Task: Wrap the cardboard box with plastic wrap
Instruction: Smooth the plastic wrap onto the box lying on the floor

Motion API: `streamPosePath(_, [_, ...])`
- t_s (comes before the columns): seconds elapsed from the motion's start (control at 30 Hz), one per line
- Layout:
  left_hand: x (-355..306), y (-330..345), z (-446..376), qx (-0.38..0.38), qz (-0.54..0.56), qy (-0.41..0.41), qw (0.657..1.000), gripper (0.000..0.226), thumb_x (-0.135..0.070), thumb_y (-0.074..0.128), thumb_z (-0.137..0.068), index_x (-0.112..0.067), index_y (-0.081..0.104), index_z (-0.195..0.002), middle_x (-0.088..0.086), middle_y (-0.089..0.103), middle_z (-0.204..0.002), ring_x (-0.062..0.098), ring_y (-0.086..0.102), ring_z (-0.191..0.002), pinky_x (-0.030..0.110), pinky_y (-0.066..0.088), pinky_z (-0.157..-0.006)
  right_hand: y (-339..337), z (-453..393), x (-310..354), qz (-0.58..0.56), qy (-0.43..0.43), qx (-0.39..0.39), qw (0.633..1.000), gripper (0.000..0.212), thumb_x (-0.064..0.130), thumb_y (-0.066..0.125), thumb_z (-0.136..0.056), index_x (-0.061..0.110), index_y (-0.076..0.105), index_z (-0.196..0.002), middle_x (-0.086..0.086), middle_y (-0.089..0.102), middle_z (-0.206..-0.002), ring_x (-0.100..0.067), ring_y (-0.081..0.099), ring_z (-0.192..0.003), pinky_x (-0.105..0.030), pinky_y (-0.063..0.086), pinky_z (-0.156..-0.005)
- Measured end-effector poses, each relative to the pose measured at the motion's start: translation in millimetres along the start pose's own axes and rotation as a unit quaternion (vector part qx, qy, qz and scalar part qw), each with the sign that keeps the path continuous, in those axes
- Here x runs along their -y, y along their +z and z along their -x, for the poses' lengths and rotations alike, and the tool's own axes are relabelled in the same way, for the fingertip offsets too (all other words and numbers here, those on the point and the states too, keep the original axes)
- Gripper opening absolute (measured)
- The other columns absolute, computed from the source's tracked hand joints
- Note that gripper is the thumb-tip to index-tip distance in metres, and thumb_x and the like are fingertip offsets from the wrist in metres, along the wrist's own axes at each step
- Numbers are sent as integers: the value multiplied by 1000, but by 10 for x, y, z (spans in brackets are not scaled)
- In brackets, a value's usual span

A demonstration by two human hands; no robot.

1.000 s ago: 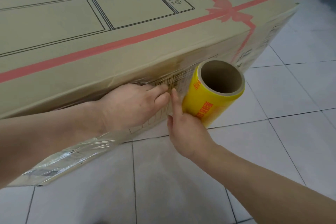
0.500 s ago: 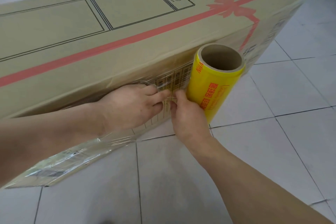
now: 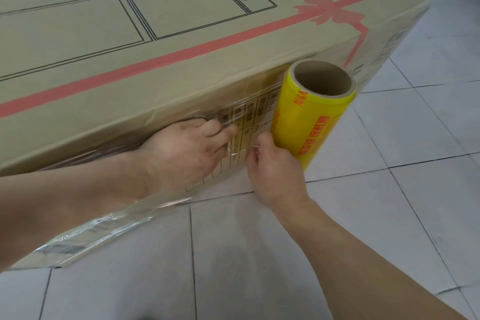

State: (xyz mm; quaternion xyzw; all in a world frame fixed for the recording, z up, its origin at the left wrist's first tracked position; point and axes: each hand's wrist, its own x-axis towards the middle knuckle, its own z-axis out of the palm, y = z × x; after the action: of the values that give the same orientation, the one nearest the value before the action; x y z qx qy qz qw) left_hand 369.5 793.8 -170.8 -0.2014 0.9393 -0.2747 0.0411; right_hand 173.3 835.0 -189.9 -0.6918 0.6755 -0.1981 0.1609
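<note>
Left hand (image 3: 187,148) presses clear plastic film (image 3: 241,127) flat against the long brown cardboard box (image 3: 161,60) on the tiled floor (image 3: 259,254), right hand (image 3: 275,166) grips the yellow wrap roll (image 3: 311,122) at three o'clock, and slack could wrinkle or tear it.

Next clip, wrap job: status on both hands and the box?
Left hand flat, pressing film onto cardboard box side. Right hand holds yellow wrap roll upright against box. Nothing in the way.
</note>
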Motion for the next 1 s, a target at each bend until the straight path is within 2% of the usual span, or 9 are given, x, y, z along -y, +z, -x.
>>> streamPosePath(0.1, [26,23,4,-7,36,8,999,35,-15,72,-75,-5,77,-107,14,66,-136,32,50,-98,42,36,-84,41,76,24,25,-24,23,999,21,31,44,-101,20,45,-120,-9,71,-85,-33,68,-78,-33,39,-54])
streamPosePath(0.2, [41,-25,16,-1,53,12,999,35,-14,67,-76,-8,77,-109,11,68,-132,34,57,-99,42,36,-85,27,117,4,66,-23,39,997,61,30,40,-103,29,11,-156,-3,64,-77,-26,61,-68,-30,39,-55])
streamPosePath(0.27, [47,-53,-3,-13,61,10,998,34,-14,64,-79,-9,76,-110,11,69,-130,34,65,-94,42,44,-82,10,126,16,88,-26,51,994,70,28,39,-103,30,-5,-158,-1,54,-71,-23,51,-60,-29,36,-53])
streamPosePath(0.37, [33,-59,-46,-16,57,15,998,32,-14,61,-80,-8,76,-108,11,72,-122,33,68,-90,41,43,-81,74,94,51,110,-17,89,990,59,22,40,-104,29,12,-155,-4,59,-78,-25,57,-67,-30,37,-55])
streamPosePath(0.43, [26,-45,-76,-18,50,19,998,34,-14,47,-85,-11,78,-100,8,74,-113,31,68,-88,39,38,-81,134,63,67,116,-4,101,988,36,19,41,-104,22,36,-139,-8,68,-91,-29,67,-80,-30,37,-57])
streamPosePath(0.5, [21,-42,-129,-3,55,33,998,40,-16,39,-87,-15,77,-94,3,75,-106,28,66,-86,37,38,-78,163,51,66,119,18,99,988,19,17,41,-104,16,45,-123,-9,70,-97,-29,68,-87,-30,36,-58])
streamPosePath(0.67, [84,-42,-297,-4,78,77,994,36,-21,41,-85,-21,77,-79,5,77,-110,27,64,-76,36,31,-72,192,71,40,108,29,74,991,12,19,42,-105,15,51,-111,-8,71,-98,-27,69,-89,-29,33,-59])
streamPosePath(0.87, [172,-48,-258,-18,73,108,991,46,-17,34,-87,-21,77,-103,11,75,-115,30,66,-77,38,31,-72,213,95,23,81,72,38,993,16,22,40,-106,14,52,-111,-7,73,-96,-27,70,-89,-29,37,-59])
streamPosePath(1.0, [169,-27,-237,4,37,108,993,48,-17,31,-88,-26,78,-93,-3,68,-84,25,62,-80,36,29,-73,213,97,21,49,100,33,993,13,19,39,-106,13,50,-111,-9,72,-98,-29,70,-91,-29,37,-59])
